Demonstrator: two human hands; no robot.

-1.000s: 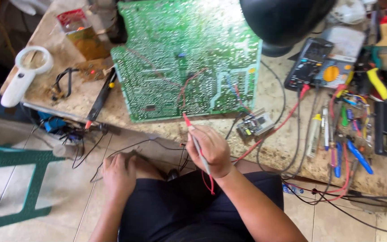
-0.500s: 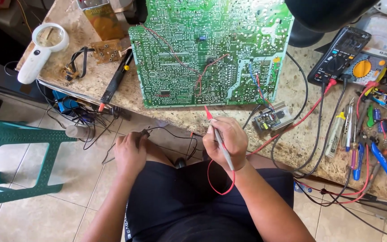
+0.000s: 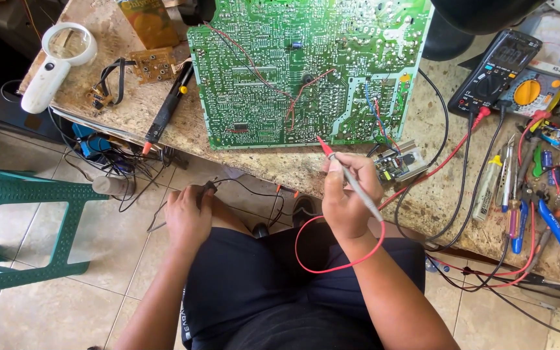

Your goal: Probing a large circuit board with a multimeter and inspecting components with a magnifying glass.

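Observation:
A large green circuit board (image 3: 306, 65) lies solder side up on the stone worktop (image 3: 293, 170). My right hand (image 3: 348, 201) grips a red meter probe (image 3: 351, 180) like a pen, its tip touching the board's near edge. The probe's red lead loops over my lap. My left hand (image 3: 189, 217) rests on my left knee below the table edge, fingers curled around a black probe (image 3: 207, 188) whose thin tip sticks out to the left.
A black multimeter (image 3: 497, 71) and a yellow-dial meter (image 3: 531, 92) sit at right above several screwdrivers and pliers (image 3: 539, 194). A small module (image 3: 400, 162), soldering iron (image 3: 166, 113), white magnifier (image 3: 56, 61) and small brown board (image 3: 153, 65) also lie on the top. A green stool (image 3: 21, 227) stands on the floor at left.
My head has moved, shifting the view. My right hand has slid the red probe tip to the right along the board's near edge. The left hand stays on the knee.

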